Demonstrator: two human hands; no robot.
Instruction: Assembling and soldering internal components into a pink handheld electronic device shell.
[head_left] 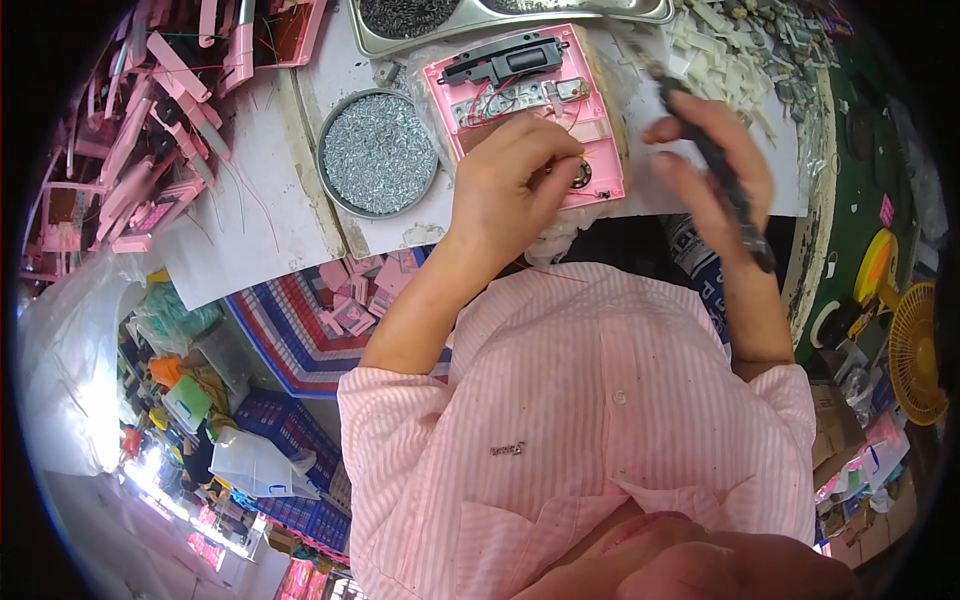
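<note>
A pink plastic casing (602, 130) lies on the table in front of me, its inside facing up. It carries a black moulded part (505, 62), a metal strip with thin coloured wires, and a small round black part (581, 176). My left hand (515, 185) rests over the lower left of the casing, thumb and fingers pinched beside the round part; whatever they hold is hidden. To the right of the casing, my right hand (725, 165) is raised and blurred. It holds a long black screwdriver-like tool (712, 155), its thin end pointing away from me.
Left of the casing stands a round dish (322, 165) of small silver screws. A metal tray (480, 27) with dark small parts sits behind. Pink parts with wires (165, 130) are heaped at left, white pieces (715, 60) at right. A striped bag (300, 350) hangs below the table edge.
</note>
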